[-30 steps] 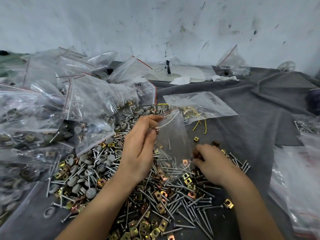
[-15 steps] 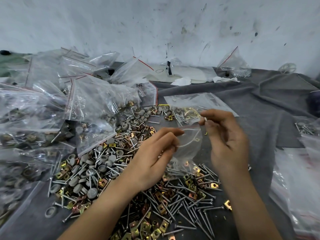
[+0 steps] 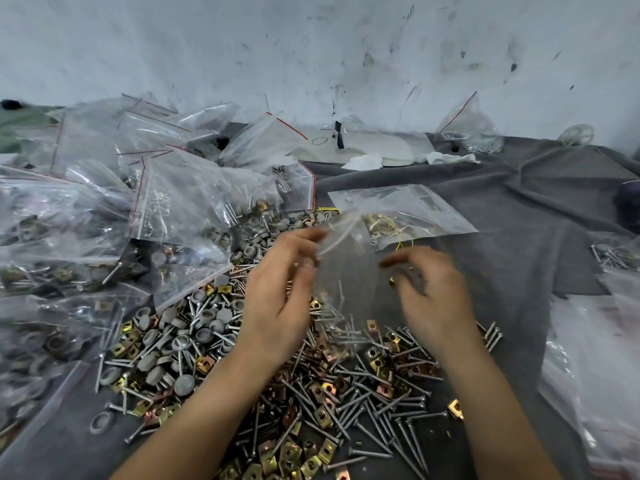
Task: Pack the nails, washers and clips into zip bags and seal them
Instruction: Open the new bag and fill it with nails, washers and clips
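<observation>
Since half a second ago your right hand has dropped away from the mouth of the zip bag and now sits lower, just right of it, while your left hand has stayed on the bag's top.

Your left fingers and thumb pinch the bag's upper left edge, so the clear bag hangs in the middle of the frame between your two hands. Your right fingers are curled and blurred. You cannot tell whether they hold anything or touch the bag. A thin nail shows faintly through the plastic.

Below and around both wrists lies the loose pile: nails at lower centre and right, brass-coloured square clips mixed among them, and grey washers to the lower left.

All of it lies on a grey cloth. A heap of filled bags fills the left and upper left. Just above your hands lies a flat bag of yellow wire pieces.
</observation>
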A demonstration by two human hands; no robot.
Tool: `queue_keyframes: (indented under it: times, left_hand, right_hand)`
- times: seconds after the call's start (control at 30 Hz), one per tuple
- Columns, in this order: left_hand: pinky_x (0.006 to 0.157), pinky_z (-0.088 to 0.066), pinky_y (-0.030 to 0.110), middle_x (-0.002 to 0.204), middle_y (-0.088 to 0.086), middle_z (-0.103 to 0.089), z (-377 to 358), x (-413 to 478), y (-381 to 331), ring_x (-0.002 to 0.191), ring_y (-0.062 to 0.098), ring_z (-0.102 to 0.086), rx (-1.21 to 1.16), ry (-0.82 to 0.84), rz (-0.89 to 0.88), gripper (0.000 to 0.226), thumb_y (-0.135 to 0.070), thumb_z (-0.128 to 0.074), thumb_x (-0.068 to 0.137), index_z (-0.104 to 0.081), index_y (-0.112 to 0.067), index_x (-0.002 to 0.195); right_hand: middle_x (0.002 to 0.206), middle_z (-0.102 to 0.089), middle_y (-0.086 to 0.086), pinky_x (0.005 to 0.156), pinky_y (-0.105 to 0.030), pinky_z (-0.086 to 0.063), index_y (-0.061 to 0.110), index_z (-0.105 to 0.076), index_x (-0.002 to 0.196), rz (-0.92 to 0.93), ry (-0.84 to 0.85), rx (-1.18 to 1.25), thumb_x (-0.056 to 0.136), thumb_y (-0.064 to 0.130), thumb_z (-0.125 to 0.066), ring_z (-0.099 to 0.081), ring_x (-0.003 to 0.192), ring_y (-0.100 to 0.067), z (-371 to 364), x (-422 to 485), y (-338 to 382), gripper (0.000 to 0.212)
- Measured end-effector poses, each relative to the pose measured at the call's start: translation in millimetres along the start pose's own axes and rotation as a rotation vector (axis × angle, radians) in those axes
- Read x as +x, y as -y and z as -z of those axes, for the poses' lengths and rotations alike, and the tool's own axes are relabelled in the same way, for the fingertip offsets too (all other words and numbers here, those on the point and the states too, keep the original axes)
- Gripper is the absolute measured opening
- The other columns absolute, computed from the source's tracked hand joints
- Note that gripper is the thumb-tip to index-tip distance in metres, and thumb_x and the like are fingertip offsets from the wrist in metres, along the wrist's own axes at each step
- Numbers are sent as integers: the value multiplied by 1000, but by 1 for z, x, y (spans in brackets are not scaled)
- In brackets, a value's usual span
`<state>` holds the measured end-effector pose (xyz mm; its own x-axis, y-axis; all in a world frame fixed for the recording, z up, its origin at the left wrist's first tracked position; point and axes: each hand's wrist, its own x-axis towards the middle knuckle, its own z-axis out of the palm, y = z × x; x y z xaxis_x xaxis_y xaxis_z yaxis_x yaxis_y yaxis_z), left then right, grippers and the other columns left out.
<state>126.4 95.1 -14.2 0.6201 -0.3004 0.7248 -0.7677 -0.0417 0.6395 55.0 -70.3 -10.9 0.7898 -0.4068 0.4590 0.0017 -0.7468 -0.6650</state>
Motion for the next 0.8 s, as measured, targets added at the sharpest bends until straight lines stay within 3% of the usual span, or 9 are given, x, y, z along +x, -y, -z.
queue_keyframes:
  times: [0.1,0.2,0.33,0.47,0.6,0.7,0.8]
  left_hand:
    - [76,-45,13,108,-6,-59,5,3,-3,95,-5,-55,-36,-178,44,19,-8,-38,91,-49,-24,91]
    - [77,-42,11,106,3,-60,8,3,-5,95,-3,-55,3,-244,28,18,-5,-36,89,-48,-18,92]
    - [76,-41,14,104,10,-62,9,3,-4,92,9,-56,43,-248,25,17,-1,-37,89,-51,-11,93]
    - [75,-43,15,104,9,-63,8,3,-2,91,9,-57,27,-243,49,16,-11,-36,89,-52,-10,93]
    - [73,-43,9,105,10,-63,7,4,0,90,0,-55,21,-229,77,18,0,-39,90,-52,-11,93]
    - [73,-42,10,102,2,-61,6,6,-1,86,2,-54,46,-159,18,17,-2,-40,89,-53,-12,91]
    - [78,-42,9,100,7,-61,5,5,-3,90,9,-55,94,33,-123,19,-7,-38,86,-57,-7,86]
  right_hand:
    - [125,-58,5,111,-28,-24,21,-63,116,-4,313,-199,92,5,-48,-36,130,-17,-18,-3,-7,33]
    - [147,-40,9,117,-39,-18,27,-50,135,20,550,-303,93,9,-41,-16,143,-17,-30,-6,-8,46]
    - [149,-35,16,117,-41,-15,35,-47,137,-31,588,-397,94,13,-39,-14,143,-14,-31,-6,-4,49]
    - [144,-44,7,115,-39,-20,20,-54,133,-133,501,-449,93,9,-39,-26,137,-18,-27,-5,-2,44]
    - [143,-39,-3,112,-29,-27,3,-50,134,-166,361,-339,94,5,-41,-36,130,-17,-23,-6,-3,41]
    - [132,-49,-1,97,0,-28,1,-57,127,-67,2,-113,91,-3,-49,-45,113,-3,-15,-8,11,37]
    - [107,-64,-6,91,-9,-42,-1,-70,105,199,-364,0,87,-8,-56,-57,99,-6,-7,-10,23,24]
